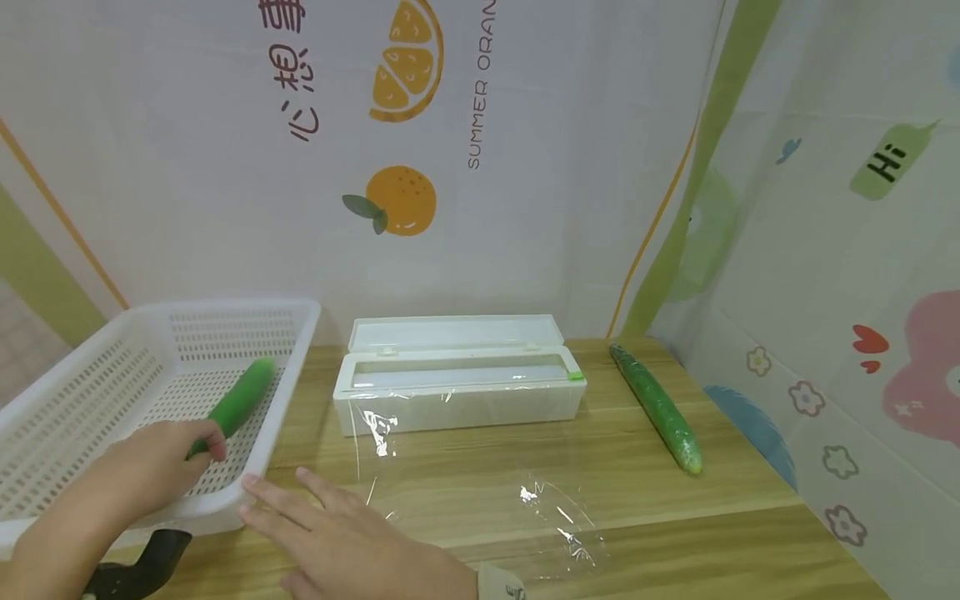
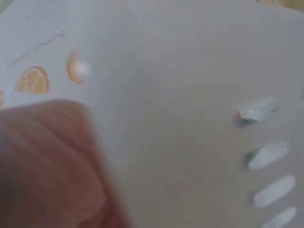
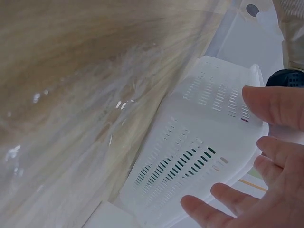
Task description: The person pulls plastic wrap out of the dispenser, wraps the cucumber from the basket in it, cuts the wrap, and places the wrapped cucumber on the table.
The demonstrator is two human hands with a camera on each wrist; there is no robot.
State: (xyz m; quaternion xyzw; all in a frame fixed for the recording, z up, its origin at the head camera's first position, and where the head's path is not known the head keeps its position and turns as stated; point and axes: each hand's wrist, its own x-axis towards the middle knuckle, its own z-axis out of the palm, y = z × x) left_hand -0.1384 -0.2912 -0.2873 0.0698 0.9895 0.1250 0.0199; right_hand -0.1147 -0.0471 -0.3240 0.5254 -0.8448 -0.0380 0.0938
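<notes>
In the head view a green cucumber (image 1: 246, 393) lies slanted in the white perforated basket (image 1: 298, 350) at the left. My left hand (image 1: 153, 467) reaches in over the near rim and grips the cucumber's near end, its fingers mostly hidden. My right hand (image 1: 348, 533) has its fingers spread, fingertips right at the basket's near right corner; the right wrist view shows those fingers (image 3: 232, 197) beside the basket wall. A sheet of clear cling film (image 1: 480, 483) spreads over the table from a white dispenser box (image 1: 465, 410), whose lid stands up.
On the right of the table lies a second cucumber (image 1: 660, 410), glossy as if under film. A printed cloth (image 1: 510, 250) hangs behind the wooden table (image 1: 750, 508). The black strap (image 1: 138, 567) of the left wrist camera shows at the lower left.
</notes>
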